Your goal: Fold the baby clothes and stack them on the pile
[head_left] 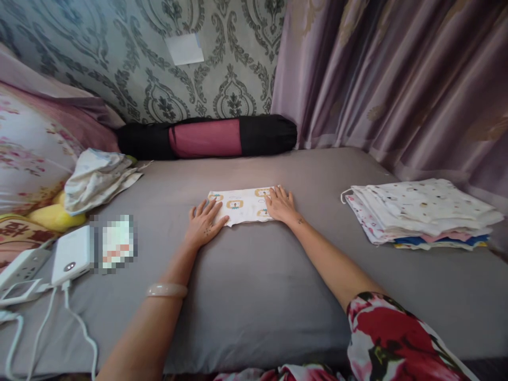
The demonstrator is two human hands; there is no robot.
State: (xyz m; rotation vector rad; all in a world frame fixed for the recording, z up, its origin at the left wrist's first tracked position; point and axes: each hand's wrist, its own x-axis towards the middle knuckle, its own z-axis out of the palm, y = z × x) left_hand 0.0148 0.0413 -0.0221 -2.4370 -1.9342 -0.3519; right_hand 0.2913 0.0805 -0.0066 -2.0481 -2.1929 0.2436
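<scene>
A white cloth (244, 205) with yellow-orange animal prints lies folded into a flat rectangle on the grey sheet. At its left end my left hand (205, 222) rests flat, fingers spread, the thumb along the lower edge. My right hand (281, 203) presses on the opposite end, its fingers also stretched out and apart. Neither hand grips the cloth. A pale bangle (166, 290) circles my left wrist. To the right sits a stack of folded cloths (420, 209), white printed ones on top with pink, blue and yellow layers beneath.
A black and pink bolster-shaped bag (206, 138) lies along the wall. On the left are a crumpled cloth (101, 177), a yellow plush object (57, 214), a white power bank (72, 254) with cables, a power strip (26, 270) and a blurred-out item (118, 242). Purple curtains (341, 74) hang behind.
</scene>
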